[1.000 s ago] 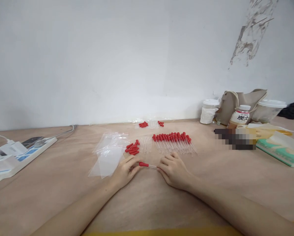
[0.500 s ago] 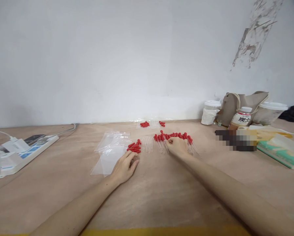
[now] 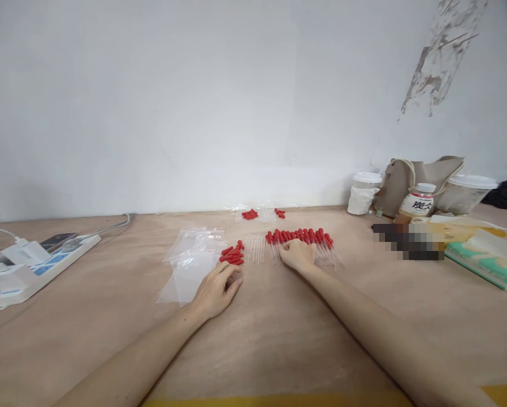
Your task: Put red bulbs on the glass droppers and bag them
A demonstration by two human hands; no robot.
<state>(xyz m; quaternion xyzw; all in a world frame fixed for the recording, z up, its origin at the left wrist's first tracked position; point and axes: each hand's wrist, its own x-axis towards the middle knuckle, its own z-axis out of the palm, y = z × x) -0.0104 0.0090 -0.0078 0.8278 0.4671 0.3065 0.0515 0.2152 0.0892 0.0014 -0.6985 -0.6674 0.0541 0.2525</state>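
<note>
My right hand (image 3: 299,255) lies over a row of glass droppers with red rubber bulbs (image 3: 326,238), its fingers pinched together at the tube of a dropper near the row's left part. The fingertips partly hide what they grip. Loose red bulbs (image 3: 232,259) lie in a small heap just beyond my left hand (image 3: 217,287). That hand rests on the table with fingers loosely bent and thumb apart, holding nothing. Between the heap and the row, bare glass tubes (image 3: 255,249) lie side by side. Clear zip bags (image 3: 184,278) are spread left of the heap, partly beneath my left hand.
Against the wall lies a clear bag with more red bulbs (image 3: 250,214) and tubes. A power strip (image 3: 62,263) with plugs is at left. On the right stand a lidded cup (image 3: 361,195), a bottle (image 3: 418,202), a beige bag (image 3: 442,167) and a tissue pack (image 3: 490,257).
My right hand has shifted left and slightly nearer along the row. The bulb that stuck up above the row's left part now lies in line with the others. My left hand has barely moved.
</note>
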